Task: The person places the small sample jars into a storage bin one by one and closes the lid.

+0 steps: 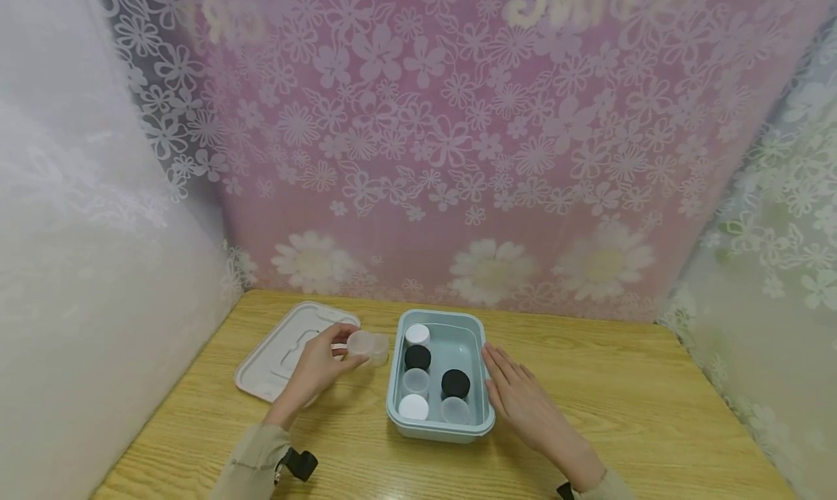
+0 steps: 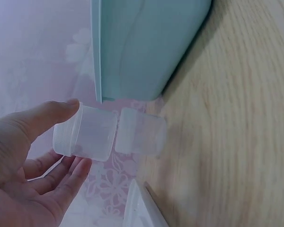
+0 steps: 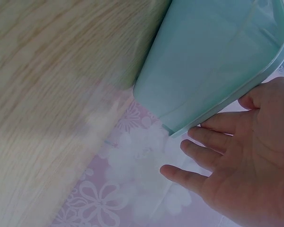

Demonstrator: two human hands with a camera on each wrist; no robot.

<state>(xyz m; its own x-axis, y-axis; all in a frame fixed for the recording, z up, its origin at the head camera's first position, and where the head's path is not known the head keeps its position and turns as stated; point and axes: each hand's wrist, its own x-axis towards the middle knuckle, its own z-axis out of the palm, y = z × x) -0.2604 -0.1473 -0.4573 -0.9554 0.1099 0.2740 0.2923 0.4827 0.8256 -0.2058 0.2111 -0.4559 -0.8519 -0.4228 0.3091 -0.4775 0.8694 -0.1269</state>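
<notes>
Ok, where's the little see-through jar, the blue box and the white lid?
clear jar (image 2: 87,135), left wrist view, on its see-through side wall, held by the left hand (image 2: 19,179).
blue box (image 1: 475,333), head view, on its far right rim.
white lid (image 1: 275,355), head view, on its flat top.

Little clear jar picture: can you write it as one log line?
left hand: holds small clear plastic jar | right hand: flat beside pale blue plastic box | box: six small jars

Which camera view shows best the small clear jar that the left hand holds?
The left wrist view: the clear jar fills the frame, pinched in the left hand. The head view shows it small and blurred. The right wrist view does not show it.
</notes>
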